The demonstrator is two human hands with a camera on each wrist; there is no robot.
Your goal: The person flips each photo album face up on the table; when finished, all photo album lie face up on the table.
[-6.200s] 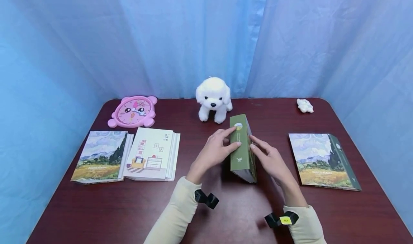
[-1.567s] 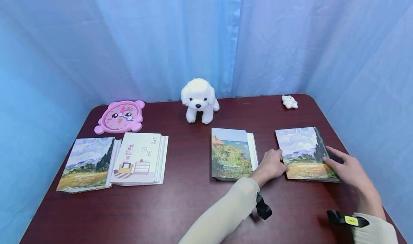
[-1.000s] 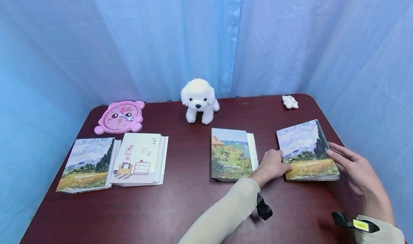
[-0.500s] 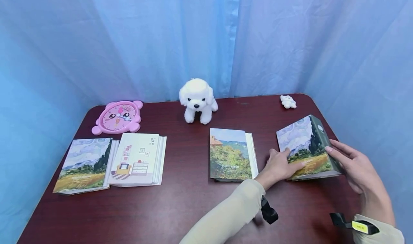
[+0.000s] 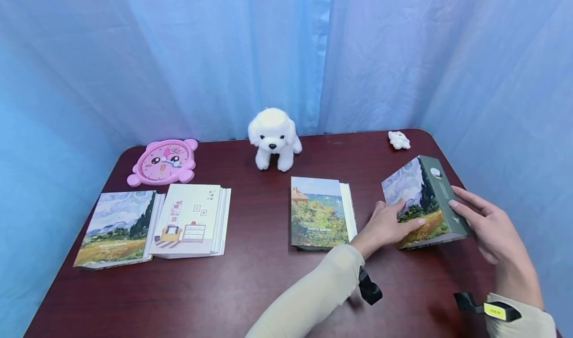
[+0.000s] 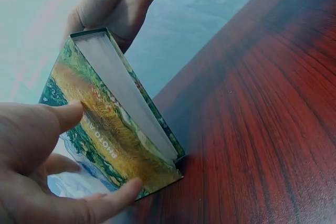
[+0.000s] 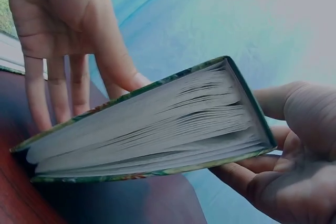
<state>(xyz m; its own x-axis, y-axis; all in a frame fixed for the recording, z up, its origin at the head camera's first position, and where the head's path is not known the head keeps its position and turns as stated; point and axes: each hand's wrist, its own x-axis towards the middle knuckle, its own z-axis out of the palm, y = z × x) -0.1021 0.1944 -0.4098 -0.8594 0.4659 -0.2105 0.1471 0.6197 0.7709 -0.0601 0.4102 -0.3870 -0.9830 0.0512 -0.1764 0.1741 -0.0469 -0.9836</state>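
Note:
A photo album (image 5: 414, 201) with a wheat-field painting on its cover tilts up at the right of the table. Its fore edge is down at the tabletop; its dark green spine is raised and faces right. My left hand (image 5: 385, 223) lies against the front cover, thumb and fingers mostly straight. At the spine, my right hand (image 5: 492, 228) holds the album, thumb on the spine and other fingers reaching under the back cover, as the right wrist view shows. In that view the white pages (image 7: 157, 124) show between the covers.
Another photo album (image 5: 319, 213) with a seaside garden cover lies flat left of my left hand. Farther left lie a wheat-field album (image 5: 118, 228) and a white album (image 5: 188, 218), side by side. Behind are a pink clock (image 5: 164, 161), a white plush dog (image 5: 274, 139) and a small white toy (image 5: 399, 140).
Earlier both hands held the seaside album upright on its edge; it now lies flat. The hands moved right to the wheat-field album, whose spine side has risen from flat over the last second.

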